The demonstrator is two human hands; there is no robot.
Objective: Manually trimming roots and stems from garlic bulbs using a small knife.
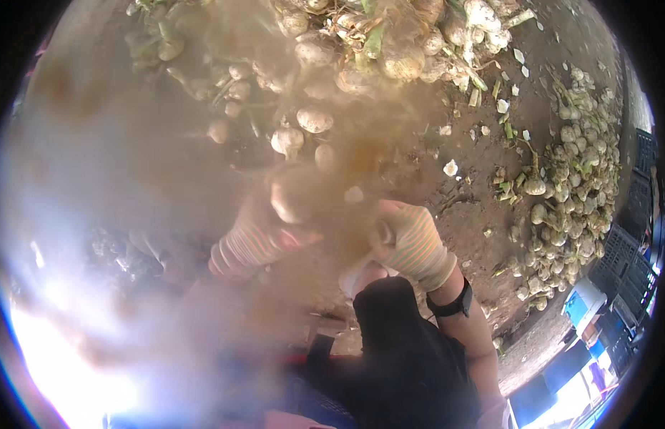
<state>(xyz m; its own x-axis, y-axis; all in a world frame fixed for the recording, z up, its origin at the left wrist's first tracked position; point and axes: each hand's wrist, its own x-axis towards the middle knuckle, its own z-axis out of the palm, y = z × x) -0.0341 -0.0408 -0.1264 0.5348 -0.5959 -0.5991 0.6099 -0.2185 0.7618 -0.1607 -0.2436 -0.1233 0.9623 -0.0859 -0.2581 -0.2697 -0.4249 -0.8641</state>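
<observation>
My left hand [252,236], in a striped knit glove, holds a pale garlic bulb [284,198] in front of me. A smudge on the lens blurs the bulb and my fingertips. To its right, my right hand [410,236] wears a matching glove, with a dark band on the wrist. Its fingers are curled, and a small ring-like shape [386,233] shows at them; whether this belongs to a tool cannot be made out. Just beyond my hands, loose garlic bulbs [314,119] lie on the soil, below a heap of garlic with stalks [402,61].
A long pile of garlic bulbs [574,198] runs down the right side. Dark plastic crates [622,252] and a white-and-blue bucket [584,304] stand beyond it. Cut stalks and a white scrap [450,168] litter the brown soil [466,204]. My dark-clothed knee [389,316] is below my hands.
</observation>
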